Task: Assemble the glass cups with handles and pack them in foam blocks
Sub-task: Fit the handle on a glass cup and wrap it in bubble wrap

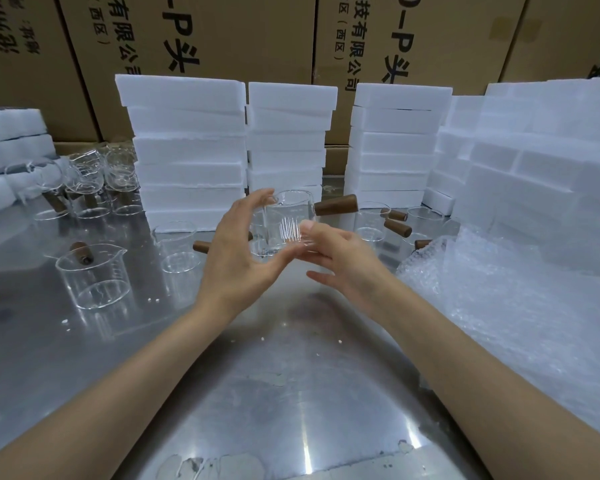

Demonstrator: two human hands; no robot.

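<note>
A clear glass cup (284, 220) with a brown wooden handle (336, 205) pointing right is held above the steel table (291, 375) at the centre. My right hand (340, 258) pinches its lower right side between thumb and fingers. My left hand (236, 251) cups the left side and base of the glass, fingers spread and lightly curved around it. Stacks of white foam blocks (187, 154) stand just behind.
More cups with wooden handles stand at left (94, 275), centre (177, 247) and right (374, 220). A cluster of glasses (84, 181) sits far left. Bubble wrap (499, 306) covers the right side, foam piles (551, 168) behind it. Cardboard boxes (222, 36) wall the back.
</note>
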